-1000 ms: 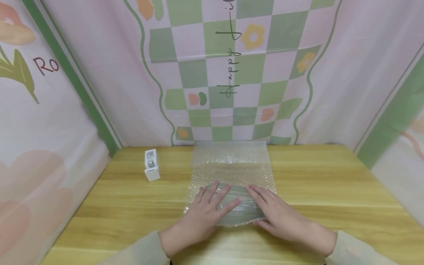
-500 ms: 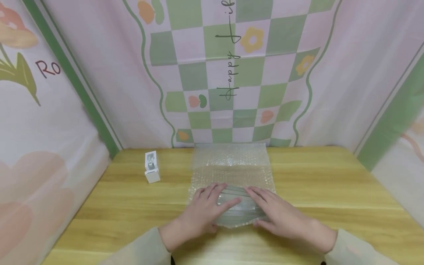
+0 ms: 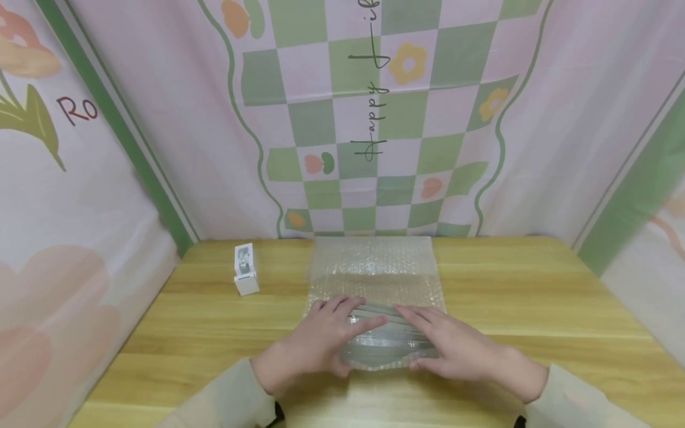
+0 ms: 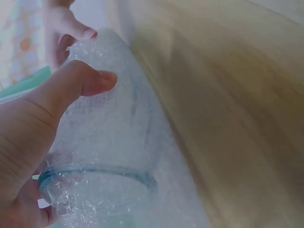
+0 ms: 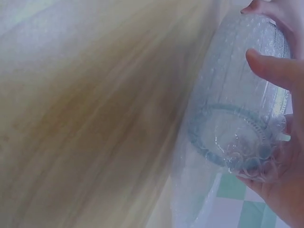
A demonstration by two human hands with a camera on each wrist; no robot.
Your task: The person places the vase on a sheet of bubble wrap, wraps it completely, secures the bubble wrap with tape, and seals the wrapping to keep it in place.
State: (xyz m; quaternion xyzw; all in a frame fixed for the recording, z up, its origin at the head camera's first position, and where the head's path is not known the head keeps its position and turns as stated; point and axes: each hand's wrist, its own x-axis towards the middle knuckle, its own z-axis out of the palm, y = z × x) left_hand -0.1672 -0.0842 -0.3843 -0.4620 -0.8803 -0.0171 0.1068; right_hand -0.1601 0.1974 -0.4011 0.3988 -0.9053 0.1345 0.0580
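A ribbed, clear greenish glass vessel (image 3: 382, 342) lies on its side, rolled in the near part of a sheet of bubble wrap (image 3: 374, 264). My left hand (image 3: 316, 336) holds the left end, fingers over the far side and thumb along the top. On the right end my right hand (image 3: 460, 351) grips in the same way, its thumb low at the near side. A round glass edge (image 4: 99, 170) shows through the film in the left wrist view. The right wrist view shows a ring-shaped end (image 5: 204, 152) with wrap bunched around it.
The unrolled wrap stretches to the far edge of the wooden table (image 3: 535, 297). At the back left stands a small white box (image 3: 246, 282) with something clear in its top. A patterned curtain (image 3: 355, 125) hangs behind the table.
My left fingers, spread over the top before, have drawn together and curved round the vessel's left end. The wrap's far edge has slid slightly towards me. My right hand has hardly moved.
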